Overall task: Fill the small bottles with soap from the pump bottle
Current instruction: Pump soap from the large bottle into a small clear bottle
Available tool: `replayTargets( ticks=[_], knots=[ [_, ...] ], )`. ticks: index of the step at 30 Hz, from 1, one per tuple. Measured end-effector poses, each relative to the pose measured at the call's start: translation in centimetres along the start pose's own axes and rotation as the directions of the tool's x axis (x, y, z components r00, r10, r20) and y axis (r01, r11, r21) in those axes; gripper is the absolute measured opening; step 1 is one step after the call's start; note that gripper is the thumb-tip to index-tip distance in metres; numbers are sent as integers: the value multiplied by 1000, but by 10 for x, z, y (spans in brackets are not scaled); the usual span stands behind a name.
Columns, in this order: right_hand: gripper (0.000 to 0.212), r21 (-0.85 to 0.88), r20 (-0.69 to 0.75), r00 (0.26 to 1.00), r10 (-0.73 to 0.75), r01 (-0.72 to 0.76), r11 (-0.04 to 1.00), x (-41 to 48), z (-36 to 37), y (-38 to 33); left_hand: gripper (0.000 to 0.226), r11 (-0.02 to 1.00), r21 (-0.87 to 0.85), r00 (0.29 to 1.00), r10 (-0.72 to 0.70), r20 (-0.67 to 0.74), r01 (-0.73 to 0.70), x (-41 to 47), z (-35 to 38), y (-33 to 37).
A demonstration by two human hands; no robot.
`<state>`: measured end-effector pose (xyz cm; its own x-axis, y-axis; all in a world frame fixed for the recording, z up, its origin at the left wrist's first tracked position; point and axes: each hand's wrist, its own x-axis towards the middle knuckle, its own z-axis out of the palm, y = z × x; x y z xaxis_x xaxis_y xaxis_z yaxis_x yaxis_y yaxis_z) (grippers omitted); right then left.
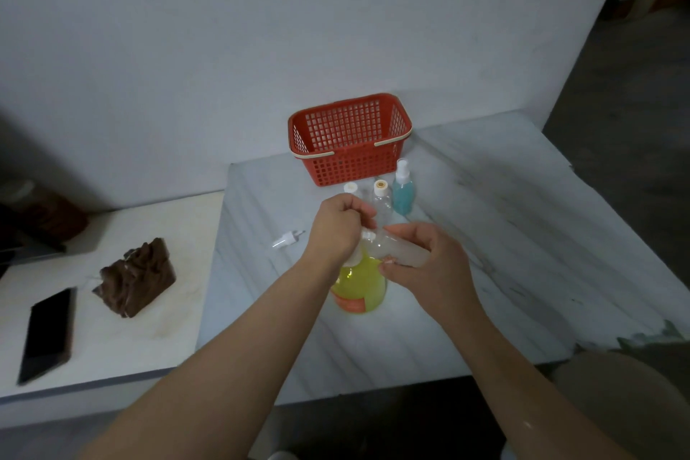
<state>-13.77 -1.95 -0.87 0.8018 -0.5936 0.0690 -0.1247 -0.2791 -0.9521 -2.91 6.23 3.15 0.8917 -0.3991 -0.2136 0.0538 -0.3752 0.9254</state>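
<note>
A pump bottle (360, 286) of yellow soap with an orange label stands on the marble table (485, 235). My left hand (338, 226) is curled over its white pump head, which is mostly hidden. My right hand (425, 261) grips a small clear bottle (401, 250), tilted on its side with its mouth at the pump nozzle. Behind stand two clear small bottles with white caps (381, 198) (351, 189) and a spray bottle (403, 187) of blue liquid. A loose white spray cap (287, 238) lies to the left.
A red plastic basket (349, 138) stands at the back against the wall. On a lower white surface to the left lie a crumpled brown cloth (138, 276) and a black phone (48, 332). The table's front edge is near my forearms.
</note>
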Motion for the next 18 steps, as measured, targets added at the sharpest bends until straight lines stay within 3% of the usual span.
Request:
replayTargets(
  ticks=[5,18],
  knots=[
    [48,-6,1,1000,-6,6,1000,-4,-1,-4,35,997,46,998,54,11,-55,0,-6,2],
    [44,-21,29,999,38,-38,999,1,1,8,35,995,54,993,-85,78,81,2,-2,-4]
  ],
)
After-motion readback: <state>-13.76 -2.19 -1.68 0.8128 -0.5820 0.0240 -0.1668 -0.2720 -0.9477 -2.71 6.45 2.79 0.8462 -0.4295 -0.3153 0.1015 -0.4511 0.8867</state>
